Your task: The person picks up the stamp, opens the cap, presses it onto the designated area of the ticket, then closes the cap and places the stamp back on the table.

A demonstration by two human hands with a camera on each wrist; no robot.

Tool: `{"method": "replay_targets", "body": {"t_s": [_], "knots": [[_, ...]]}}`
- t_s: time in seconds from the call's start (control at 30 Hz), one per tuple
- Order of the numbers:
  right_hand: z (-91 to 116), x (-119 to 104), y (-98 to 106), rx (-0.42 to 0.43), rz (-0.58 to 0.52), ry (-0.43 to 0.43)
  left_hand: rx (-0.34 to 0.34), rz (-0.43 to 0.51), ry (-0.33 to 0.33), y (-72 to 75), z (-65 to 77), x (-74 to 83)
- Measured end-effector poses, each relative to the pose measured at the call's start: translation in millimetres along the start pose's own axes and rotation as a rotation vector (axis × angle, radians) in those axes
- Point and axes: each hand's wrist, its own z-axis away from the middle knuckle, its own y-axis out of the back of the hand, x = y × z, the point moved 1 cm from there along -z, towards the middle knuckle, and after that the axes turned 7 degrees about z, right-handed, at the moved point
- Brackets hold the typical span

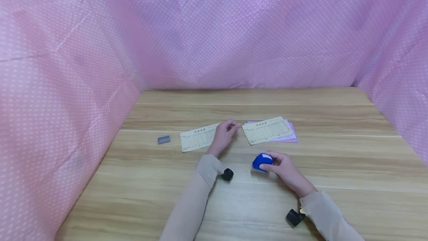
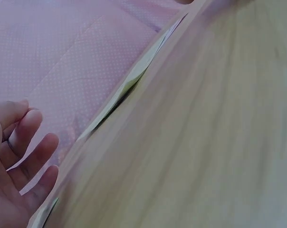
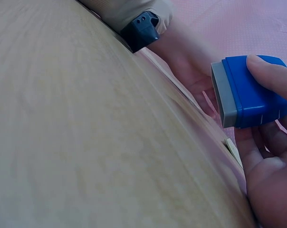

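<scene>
My right hand (image 1: 284, 168) grips a blue stamp (image 1: 262, 161) between thumb and fingers, above the table. In the right wrist view, the grey base of the stamp (image 3: 224, 95) faces left, and the thumb lies on the blue body. My left hand (image 1: 224, 135) hovers over the right end of a cream printed slip (image 1: 197, 138), hiding part of it. Its fingers curl loosely, and nothing shows between them in the left wrist view. To the right of that hand, another cream slip (image 1: 267, 130) lies on top of purple slips (image 1: 291, 137).
A small grey stamp cap (image 1: 164, 140) lies left of the slips on the wooden table (image 1: 150, 181). Pink dotted cloth (image 1: 234, 29) hangs behind the table and at its sides. Each wrist carries a black camera (image 1: 227, 174).
</scene>
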Motion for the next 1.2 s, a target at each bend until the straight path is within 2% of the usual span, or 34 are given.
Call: {"method": "replay_targets", "body": {"t_s": [0.3, 0.4, 0.67, 0.9, 1.03, 1.2], "knots": [[0, -2, 1, -0.010, -0.005, 0.001, 0.071, 0.016, 0.046, 25.3, 4.6, -5.8], [1, -2, 0, -0.012, -0.008, 0.002, 0.085, 0.011, 0.043, 31.4, 5.4, -6.8], [2, -5, 0, -0.016, -0.005, 0.020, 0.096, 0.011, 0.015, 37.5, 8.7, -5.5], [1, -4, 0, -0.010, 0.000, 0.013, 0.095, -0.002, 0.022, 42.1, 13.3, -3.6], [1, -2, 0, -0.010, -0.010, 0.007, 0.108, -0.019, 0.019, 48.4, 17.0, -2.2], [1, -1, 0, -0.007, -0.009, 0.004, 0.135, -0.042, 0.050, 60.4, 21.7, -4.7]]}}
